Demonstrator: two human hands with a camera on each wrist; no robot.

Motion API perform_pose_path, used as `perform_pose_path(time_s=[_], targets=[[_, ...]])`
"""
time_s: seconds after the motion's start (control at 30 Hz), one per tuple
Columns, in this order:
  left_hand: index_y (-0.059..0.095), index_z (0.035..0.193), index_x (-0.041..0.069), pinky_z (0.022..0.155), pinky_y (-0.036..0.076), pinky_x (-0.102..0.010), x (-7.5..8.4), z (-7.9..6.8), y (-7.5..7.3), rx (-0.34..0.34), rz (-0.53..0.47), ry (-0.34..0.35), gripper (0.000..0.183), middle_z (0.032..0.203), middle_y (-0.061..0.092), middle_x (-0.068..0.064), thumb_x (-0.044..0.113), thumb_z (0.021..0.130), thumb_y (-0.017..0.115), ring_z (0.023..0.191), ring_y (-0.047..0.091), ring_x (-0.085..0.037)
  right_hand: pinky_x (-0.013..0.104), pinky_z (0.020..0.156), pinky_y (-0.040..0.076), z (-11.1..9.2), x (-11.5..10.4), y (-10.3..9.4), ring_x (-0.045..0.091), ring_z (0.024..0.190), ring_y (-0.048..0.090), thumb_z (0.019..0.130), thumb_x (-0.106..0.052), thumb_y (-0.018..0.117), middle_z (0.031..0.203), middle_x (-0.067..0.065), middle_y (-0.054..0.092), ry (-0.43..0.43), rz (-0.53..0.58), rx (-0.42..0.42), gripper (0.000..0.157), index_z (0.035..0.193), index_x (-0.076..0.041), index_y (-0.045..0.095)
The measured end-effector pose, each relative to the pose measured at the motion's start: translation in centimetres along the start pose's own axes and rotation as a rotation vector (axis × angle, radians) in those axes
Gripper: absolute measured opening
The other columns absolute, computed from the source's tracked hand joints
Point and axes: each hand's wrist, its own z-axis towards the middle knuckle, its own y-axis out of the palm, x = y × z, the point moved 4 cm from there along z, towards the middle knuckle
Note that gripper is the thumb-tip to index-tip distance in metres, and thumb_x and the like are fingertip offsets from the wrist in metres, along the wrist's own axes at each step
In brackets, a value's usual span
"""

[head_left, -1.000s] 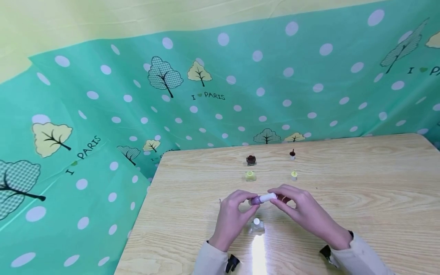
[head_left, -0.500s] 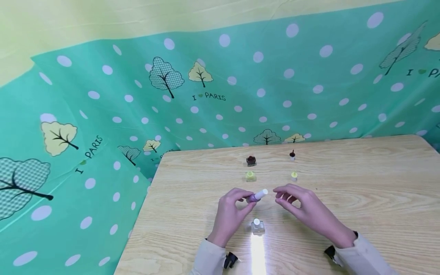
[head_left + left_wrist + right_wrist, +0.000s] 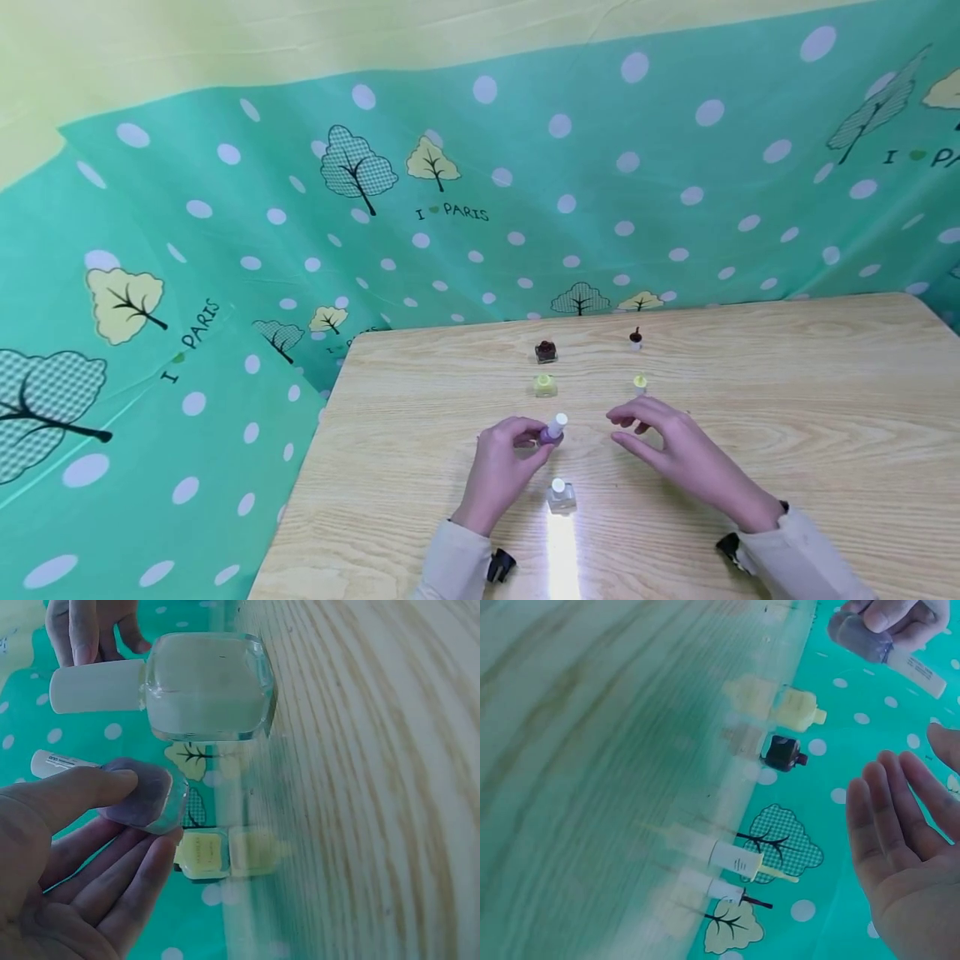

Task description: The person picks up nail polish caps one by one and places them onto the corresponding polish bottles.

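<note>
My left hand [image 3: 504,467] pinches a purple nail polish bottle [image 3: 551,432] between thumb and fingers; its white cap [image 3: 917,673] is on and leans up to the right. In the left wrist view the thumb lies across the purple glass [image 3: 142,793]. My right hand [image 3: 663,437] hovers to the right of the bottle, fingers relaxed and apart from it, its palm bare in the right wrist view. Nearest me on the table stands a clear nail polish bottle [image 3: 561,497] with a white cap, just in front of the left hand.
Farther back stand an uncapped yellow bottle [image 3: 545,386] and an uncapped dark bottle [image 3: 546,352]. To their right, a yellow-tipped cap [image 3: 735,857] and a dark-tipped cap [image 3: 726,891] stand brush up. A green patterned cloth [image 3: 450,250] hangs behind the wooden table [image 3: 810,400].
My right hand has let go of the white cap and moved away to the right. The left hand has tipped the purple bottle more upright.
</note>
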Motion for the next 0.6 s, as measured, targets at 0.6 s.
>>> perform_pose_path(time_s=[0.6], targets=[[0.071, 0.102, 0.005, 0.078, 0.058, -0.017, -2.1, 0.3, 1.0, -0.093, -0.057, -0.102, 0.02, 0.097, 0.075, -0.005, 0.008, 0.083, 0.078, 0.086, 0.072, -0.01, 0.034, 0.079, 0.058, -1.0, 1.8, -0.7, 0.017, 0.094, 0.064, 0.094, -0.019, 0.069, 0.113, 0.001, 0.067, 0.053, -0.034, -0.075, 0.03, 0.122, -0.008, 0.066]])
